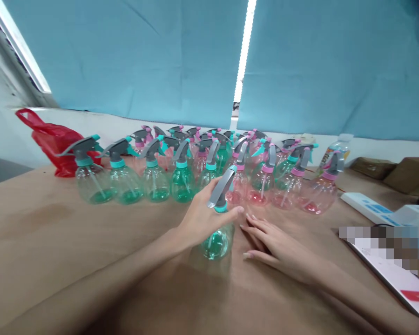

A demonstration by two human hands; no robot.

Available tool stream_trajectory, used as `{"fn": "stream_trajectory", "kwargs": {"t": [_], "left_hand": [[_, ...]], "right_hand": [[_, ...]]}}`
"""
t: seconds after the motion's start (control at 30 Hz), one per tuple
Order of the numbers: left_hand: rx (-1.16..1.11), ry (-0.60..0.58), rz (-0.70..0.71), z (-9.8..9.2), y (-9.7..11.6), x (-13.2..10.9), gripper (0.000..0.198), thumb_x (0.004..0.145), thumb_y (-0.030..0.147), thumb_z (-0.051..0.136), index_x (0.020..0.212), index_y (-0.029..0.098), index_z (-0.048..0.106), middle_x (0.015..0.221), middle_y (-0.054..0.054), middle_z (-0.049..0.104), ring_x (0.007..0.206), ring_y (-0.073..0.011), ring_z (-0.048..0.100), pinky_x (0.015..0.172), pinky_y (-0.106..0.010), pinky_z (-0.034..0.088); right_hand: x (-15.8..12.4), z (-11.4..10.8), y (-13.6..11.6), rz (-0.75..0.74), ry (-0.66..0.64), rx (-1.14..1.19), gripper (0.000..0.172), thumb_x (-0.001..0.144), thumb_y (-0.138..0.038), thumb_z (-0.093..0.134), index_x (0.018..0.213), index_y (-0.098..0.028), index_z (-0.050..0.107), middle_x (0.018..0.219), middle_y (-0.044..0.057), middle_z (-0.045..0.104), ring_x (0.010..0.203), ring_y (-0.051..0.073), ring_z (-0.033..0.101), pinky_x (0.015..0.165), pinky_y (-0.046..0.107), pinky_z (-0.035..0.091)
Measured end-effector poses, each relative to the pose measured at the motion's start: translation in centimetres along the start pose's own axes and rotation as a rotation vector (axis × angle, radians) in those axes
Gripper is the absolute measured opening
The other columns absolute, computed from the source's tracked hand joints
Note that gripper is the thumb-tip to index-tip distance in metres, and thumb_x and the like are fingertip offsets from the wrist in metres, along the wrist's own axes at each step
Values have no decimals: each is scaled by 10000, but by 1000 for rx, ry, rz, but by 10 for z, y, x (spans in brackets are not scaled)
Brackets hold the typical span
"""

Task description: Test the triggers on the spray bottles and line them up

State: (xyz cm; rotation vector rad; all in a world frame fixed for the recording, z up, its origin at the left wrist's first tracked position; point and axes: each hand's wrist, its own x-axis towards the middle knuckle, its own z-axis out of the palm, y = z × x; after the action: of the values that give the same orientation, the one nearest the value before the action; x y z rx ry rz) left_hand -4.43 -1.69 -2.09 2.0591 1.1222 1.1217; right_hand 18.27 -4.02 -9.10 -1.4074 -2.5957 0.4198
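Note:
A clear green spray bottle (216, 242) with a grey trigger head and teal collar stands upright on the table, close to me. My left hand (199, 216) is wrapped round its upper body just below the collar, the thumb across the near side. To the right of that bottle, my right hand (272, 242) rests low over the table, fingers stretched out and holding nothing. Beyond both hands, a front row has green spray bottles (183, 184) at the left and pink spray bottles (261, 186) at the right, with several more crowded behind them.
A red plastic bag (61, 144) sits at the back left. At the right are a clear labelled drink bottle (337, 151), cardboard boxes (412, 174), a white power strip (370, 209) and a flat, partly blurred-out object (398, 279). A blue curtain (143, 60) hangs behind the table.

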Motion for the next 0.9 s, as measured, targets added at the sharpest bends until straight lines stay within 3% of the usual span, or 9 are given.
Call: {"fn": "stream_trajectory", "kwargs": {"t": [0.17, 0.3, 0.47, 0.6, 0.77, 0.9], "left_hand": [[14, -31, 3, -4, -2, -5, 612, 792, 338, 691, 1340, 251, 431, 1148, -58, 639, 1001, -243, 628, 900, -429, 504], [9, -72, 36, -5, -8, -7, 660, 776, 352, 697, 1356, 236, 402, 1214, -73, 617, 1072, -259, 602, 935, -445, 489], [0, -93, 34, -9, -8, -6, 680, 769, 344, 696, 1367, 216, 400, 1239, -93, 614, 1035, -260, 615, 935, -438, 490], [-70, -73, 65, -18, -8, -8, 663, 782, 306, 694, 1373, 244, 399, 1251, -70, 596, 1074, -239, 595, 927, -390, 492], [-139, -51, -10, -40, -18, -16, 554, 797, 284, 669, 1314, 314, 473, 1149, -19, 630, 876, -184, 613, 785, -346, 524], [-147, -22, -69, -65, -32, -27, 441, 804, 261, 641, 1229, 336, 548, 1099, 2, 650, 856, -183, 636, 747, -326, 529]], "right_hand": [[5, -7, -16, -60, 16, 56, 660, 933, -616, 470, 1446, -203, 443, 1492, 146, 454, 1370, 339, 404, 1099, 530, 362], [13, -8, -28, -104, 67, 151, 563, 938, -551, 514, 1386, -218, 440, 1340, 142, 585, 1232, 337, 537, 995, 522, 453], [27, -5, -45, -144, 208, 347, 555, 882, -499, 624, 1315, -216, 422, 1364, 150, 542, 1252, 334, 514, 981, 512, 455], [39, -1, -62, -117, 218, 398, 498, 837, -503, 676, 1192, -213, 483, 1182, 121, 637, 1111, 337, 598, 881, 506, 509], [56, 5, -86, -174, 182, 434, 643, 823, -532, 679, 1323, -222, 419, 1284, 128, 597, 1249, 350, 516, 989, 534, 447], [76, 13, -106, -243, 177, 455, 768, 815, -517, 687, 1425, -220, 327, 1417, 158, 500, 1350, 342, 416, 1067, 546, 373]]}}
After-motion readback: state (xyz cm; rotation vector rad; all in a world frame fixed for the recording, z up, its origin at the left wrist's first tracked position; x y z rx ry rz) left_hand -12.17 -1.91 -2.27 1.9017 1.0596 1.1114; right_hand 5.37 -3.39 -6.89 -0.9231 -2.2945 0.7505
